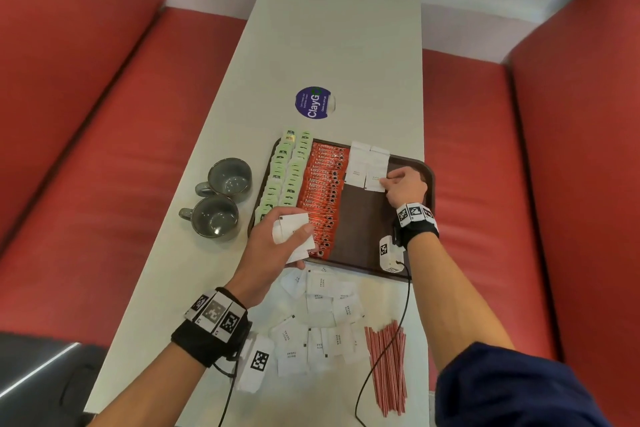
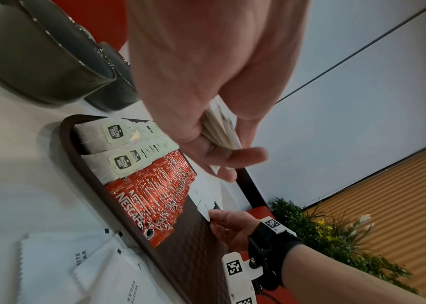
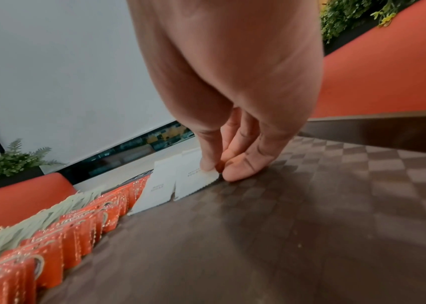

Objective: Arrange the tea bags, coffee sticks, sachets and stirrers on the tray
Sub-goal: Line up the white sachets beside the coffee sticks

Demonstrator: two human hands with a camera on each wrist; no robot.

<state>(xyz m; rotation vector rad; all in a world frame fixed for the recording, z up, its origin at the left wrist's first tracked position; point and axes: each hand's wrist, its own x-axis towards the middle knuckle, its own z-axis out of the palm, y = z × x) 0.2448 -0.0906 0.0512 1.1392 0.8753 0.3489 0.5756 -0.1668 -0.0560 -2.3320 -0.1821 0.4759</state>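
Sachets, white sugar ones, are mostly still loose on the desk (image 1: 332,28) before the tray (image 1: 428,173), whose open brown floor beside the coffee sticks (image 1: 323,191) could be filled crookedly if rows drift. A stack of sachets (image 1: 293,232) is clasped in the left hand (image 1: 277,246) and could fan out and spill if loosened. One placed sachet (image 3: 196,183) is pinched at its corner by the right hand (image 1: 406,186); a careless tug would likely skew its neighbour.
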